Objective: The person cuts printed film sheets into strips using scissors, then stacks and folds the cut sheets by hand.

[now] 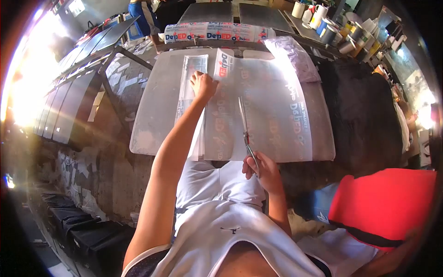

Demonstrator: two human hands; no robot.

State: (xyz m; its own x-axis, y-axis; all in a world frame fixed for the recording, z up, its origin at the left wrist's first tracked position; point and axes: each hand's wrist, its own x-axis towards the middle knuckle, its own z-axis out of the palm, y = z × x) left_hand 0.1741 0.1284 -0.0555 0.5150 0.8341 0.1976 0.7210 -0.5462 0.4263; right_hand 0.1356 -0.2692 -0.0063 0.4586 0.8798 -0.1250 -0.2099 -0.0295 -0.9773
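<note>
A pair of scissors (245, 127) is gripped in my right hand (264, 170), near the board's front edge. Its long blades point away from me, over a translucent sheet (272, 106) with DepED printing showing faintly through. My left hand (203, 85) is closed, fingers curled down at a pile of narrow printed strips (196, 62) on the left of the sheet. Its fingertips are partly hidden, so the exact grip is hard to see. Between the pile and the sheet's middle, the sheet's far end (224, 64) curls up and shows its print.
Under the sheet is a pale rounded board (154, 97). A printed roll (217, 33) lies beyond it, with crumpled plastic (295, 57) at the far right corner. Bottles and cans (318, 18) crowd the back right. A person in red (383, 207) is close on my right.
</note>
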